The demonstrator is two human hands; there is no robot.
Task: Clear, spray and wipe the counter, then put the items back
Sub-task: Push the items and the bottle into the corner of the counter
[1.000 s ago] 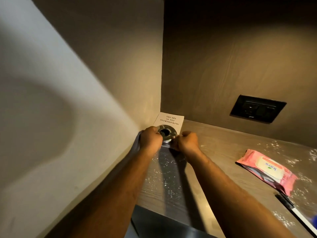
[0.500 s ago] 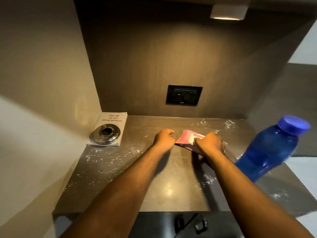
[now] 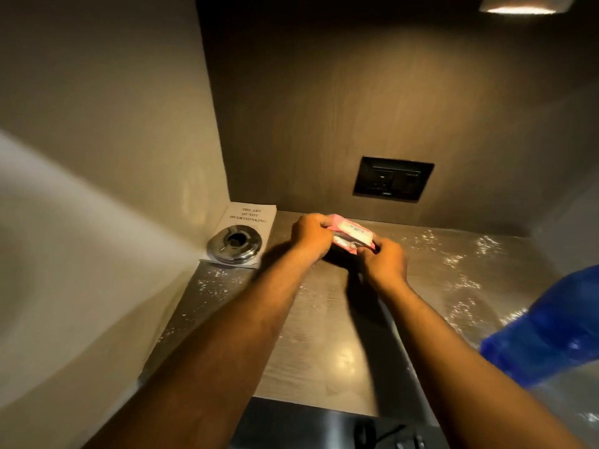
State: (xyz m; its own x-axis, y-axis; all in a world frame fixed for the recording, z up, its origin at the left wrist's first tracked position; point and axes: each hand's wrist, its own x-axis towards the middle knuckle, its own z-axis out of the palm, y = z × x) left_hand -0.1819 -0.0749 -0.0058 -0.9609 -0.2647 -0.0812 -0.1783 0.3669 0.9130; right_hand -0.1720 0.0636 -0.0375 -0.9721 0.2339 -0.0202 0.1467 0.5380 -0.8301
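Observation:
A pink pack of wet wipes (image 3: 351, 234) is held just above the wooden counter (image 3: 324, 335) near the back wall. My left hand (image 3: 311, 236) grips its left end and my right hand (image 3: 385, 265) grips its right end. In the back left corner lies a white book (image 3: 249, 217) with a round steel ashtray (image 3: 235, 245) on top of it. White specks and wet streaks are scattered over the counter, mostly on the right.
A blue plastic bottle (image 3: 547, 328) is blurred at the right edge, close to the camera. A black wall socket (image 3: 393, 178) sits on the back panel. Side walls close the counter in on the left and right. A lamp (image 3: 518, 4) shines overhead.
Both hands left the ashtray and book in the corner, moved right to the pink wipes pack, and now hold it lifted off the counter, nearer the back wall.

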